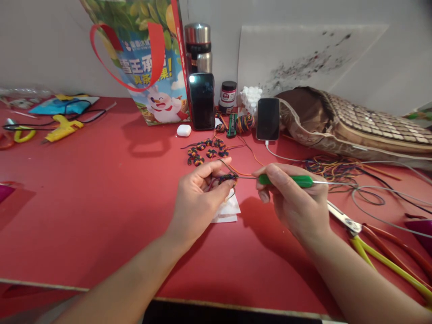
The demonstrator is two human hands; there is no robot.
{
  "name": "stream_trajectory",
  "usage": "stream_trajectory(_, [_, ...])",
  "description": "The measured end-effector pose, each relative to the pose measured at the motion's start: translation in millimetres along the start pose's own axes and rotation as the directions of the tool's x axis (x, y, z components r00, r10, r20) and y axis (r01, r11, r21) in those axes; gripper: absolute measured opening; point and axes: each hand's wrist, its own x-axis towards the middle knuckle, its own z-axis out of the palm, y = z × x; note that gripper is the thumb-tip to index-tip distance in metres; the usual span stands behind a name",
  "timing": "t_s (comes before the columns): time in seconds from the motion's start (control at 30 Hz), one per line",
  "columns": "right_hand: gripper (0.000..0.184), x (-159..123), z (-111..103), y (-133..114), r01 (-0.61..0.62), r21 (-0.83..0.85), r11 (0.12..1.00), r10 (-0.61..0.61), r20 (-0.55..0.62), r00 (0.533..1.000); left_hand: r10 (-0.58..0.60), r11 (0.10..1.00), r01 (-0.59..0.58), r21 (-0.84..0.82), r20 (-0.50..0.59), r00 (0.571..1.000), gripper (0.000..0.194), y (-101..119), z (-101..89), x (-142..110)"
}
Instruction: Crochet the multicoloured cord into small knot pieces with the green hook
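Observation:
My left hand (pixel 199 198) is closed, pinching a small dark multicoloured crochet piece (pixel 228 179) between thumb and fingers. In my right hand (pixel 297 202), the fingers are wrapped round the green handle of a crochet hook (pixel 286 180). Its thin metal shaft points left and meets the piece; the tip is hidden there. A strand of orange yarn (pixel 241 173) runs from behind my left hand toward the right one. Folded white paper (pixel 229 209) lies under the work. Just beyond sit several finished-looking round crochet pieces (pixel 199 159) in the same colours.
Scissors (pixel 354 227) with red and yellow handles lie by my right forearm. Tangled yarn (pixel 330 168), a phone on a cable (pixel 267 119) and a bag (pixel 371 121) are at right. Behind stand another phone (pixel 202 101), a flask (pixel 198 36) and a gift bag (pixel 148 67). A yellow glue gun (pixel 62 129) lies left.

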Motion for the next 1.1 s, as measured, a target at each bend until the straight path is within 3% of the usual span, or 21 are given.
stream_trajectory(0.2, [0.018, -5.6, 2.7, -1.9, 0.040, -0.122, 0.992, -0.042, -0.011, 0.999, 0.015, 1.000, -0.015, 0.016, -0.019, 1.000, 0.042, 0.6, 0.9, 0.6])
stream_trajectory(0.47, [0.019, -5.2, 2.0, -1.4, 0.018, -0.104, 0.994, -0.018, 0.010, 1.000, -0.042, 0.997, 0.042, -0.068, -0.001, 0.999, 0.043, 0.8, 1.3, 3.0])
stream_trajectory(0.77, [0.020, -7.1, 6.3, -7.8, 0.085, -0.206, 0.975, -0.083, 0.018, 0.996, -0.061, 0.990, 0.061, -0.129, 0.002, 0.998, 0.032, -0.9, 1.4, 6.8])
stream_trajectory(0.97, [0.020, -8.9, 6.1, -5.2, 0.090, -0.158, 0.983, -0.090, 0.007, 0.996, -0.126, 0.958, 0.132, -0.254, 0.040, 0.991, 0.026, -3.9, 0.9, 8.5])
stream_trajectory(1.1, [0.020, -4.1, 6.7, -4.1, -0.001, -0.052, 0.999, -0.001, -0.036, 0.999, -0.141, 0.945, 0.158, -0.287, 0.081, 0.987, 0.021, -2.4, 0.5, 8.0])
